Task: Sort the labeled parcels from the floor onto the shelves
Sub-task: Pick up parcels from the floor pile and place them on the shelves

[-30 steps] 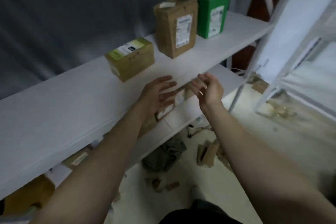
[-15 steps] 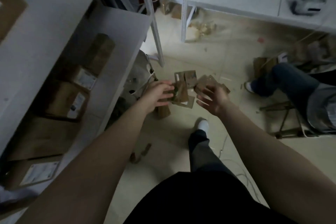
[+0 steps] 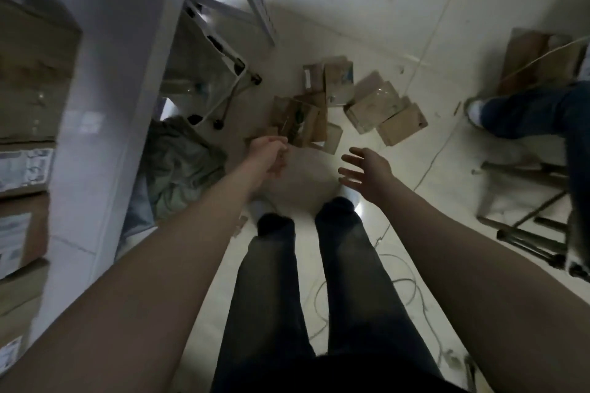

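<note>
Several cardboard parcels [image 3: 373, 105] were seen scattered on the floor [image 3: 415, 41], just beyond the reach of two outstretched arms. The right hand [image 3: 367, 174] was held spread wide and empty, short of the pile. The left hand [image 3: 268, 156] was loosely curled, nothing gripped, just beside the nearest parcel.

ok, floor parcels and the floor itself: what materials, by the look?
Parcels: brown cardboard, matt, with folded edges. One shows a shiny patch, probably tape or film. Floor: pale tile, likely glazed ceramic, glossy. It mirrors light in bright patches and has thin joint lines.
</note>
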The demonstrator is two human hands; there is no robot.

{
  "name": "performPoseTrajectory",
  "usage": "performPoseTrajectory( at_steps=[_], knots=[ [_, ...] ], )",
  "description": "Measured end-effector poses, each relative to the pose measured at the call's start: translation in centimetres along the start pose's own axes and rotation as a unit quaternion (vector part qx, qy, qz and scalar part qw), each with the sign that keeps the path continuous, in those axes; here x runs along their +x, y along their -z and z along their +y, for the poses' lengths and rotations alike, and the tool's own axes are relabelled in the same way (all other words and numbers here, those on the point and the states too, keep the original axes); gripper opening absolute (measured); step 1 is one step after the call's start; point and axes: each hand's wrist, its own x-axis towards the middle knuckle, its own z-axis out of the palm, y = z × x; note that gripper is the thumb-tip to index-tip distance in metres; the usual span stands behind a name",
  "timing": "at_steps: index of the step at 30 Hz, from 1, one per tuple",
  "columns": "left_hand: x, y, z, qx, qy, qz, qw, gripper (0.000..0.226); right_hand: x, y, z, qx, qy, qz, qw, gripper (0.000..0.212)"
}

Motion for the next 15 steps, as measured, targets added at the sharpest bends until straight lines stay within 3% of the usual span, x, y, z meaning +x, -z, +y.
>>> performPoseTrajectory(
  at_steps=[7,15],
  knots=[
    [17.9,-2.8,1.0,0.061,0.039,0.002,0.997,0.022,17.2,-4.4,0.1,-0.024,-0.035,0.027,0.999,0.03],
    [37.5,-4.1,-1.1,0.095,0.048,-0.025,0.994,0.049,36.4,-8.6,3.5,-0.052,-0.024,0.044,0.997,0.019]
  ],
)
